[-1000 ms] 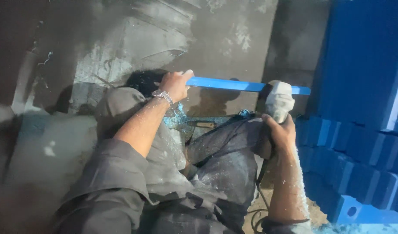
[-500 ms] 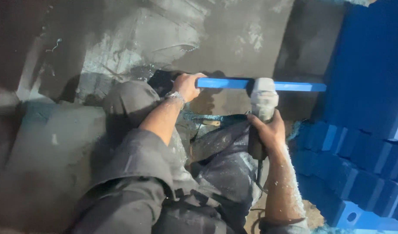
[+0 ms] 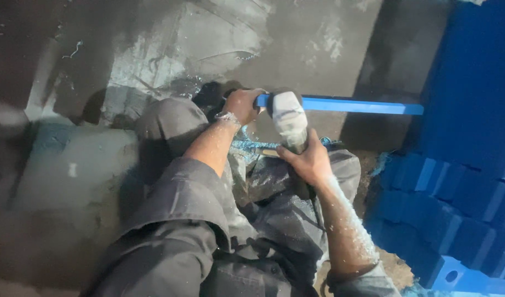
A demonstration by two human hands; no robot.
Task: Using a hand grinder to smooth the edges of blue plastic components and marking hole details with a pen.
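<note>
Head view looks down on a person who sits low on a grey concrete floor [image 3: 296,33], with knees bent and dusty grey work trousers [image 3: 274,220] filling the lower middle of the picture. The left hand [image 3: 242,104] is closed around the left end of a long blue bar [image 3: 351,104], which lies level across the picture just above the knees and reaches to the right as far as the blue stack. The right hand [image 3: 310,159] is clamped on the body of a handheld power tool [image 3: 290,118], pale grey and covered with dust; the head of the tool stands against the blue bar, just to the right of the left hand, so the two hands are near each other. What sits at the tip of the tool I cannot tell, because it is hidden behind the tool body. White chips and dust cover the right forearm [image 3: 346,231], and a thin bracelet [image 3: 229,116] is on the left wrist. Blue shavings [image 3: 247,146] lie between the knees, under the bar. At the right edge there is a stack of blue plastic crates [image 3: 456,192], and a tall blue surface [image 3: 478,82] rises above them. Wet or polished patches shine on the floor at the upper left
</note>
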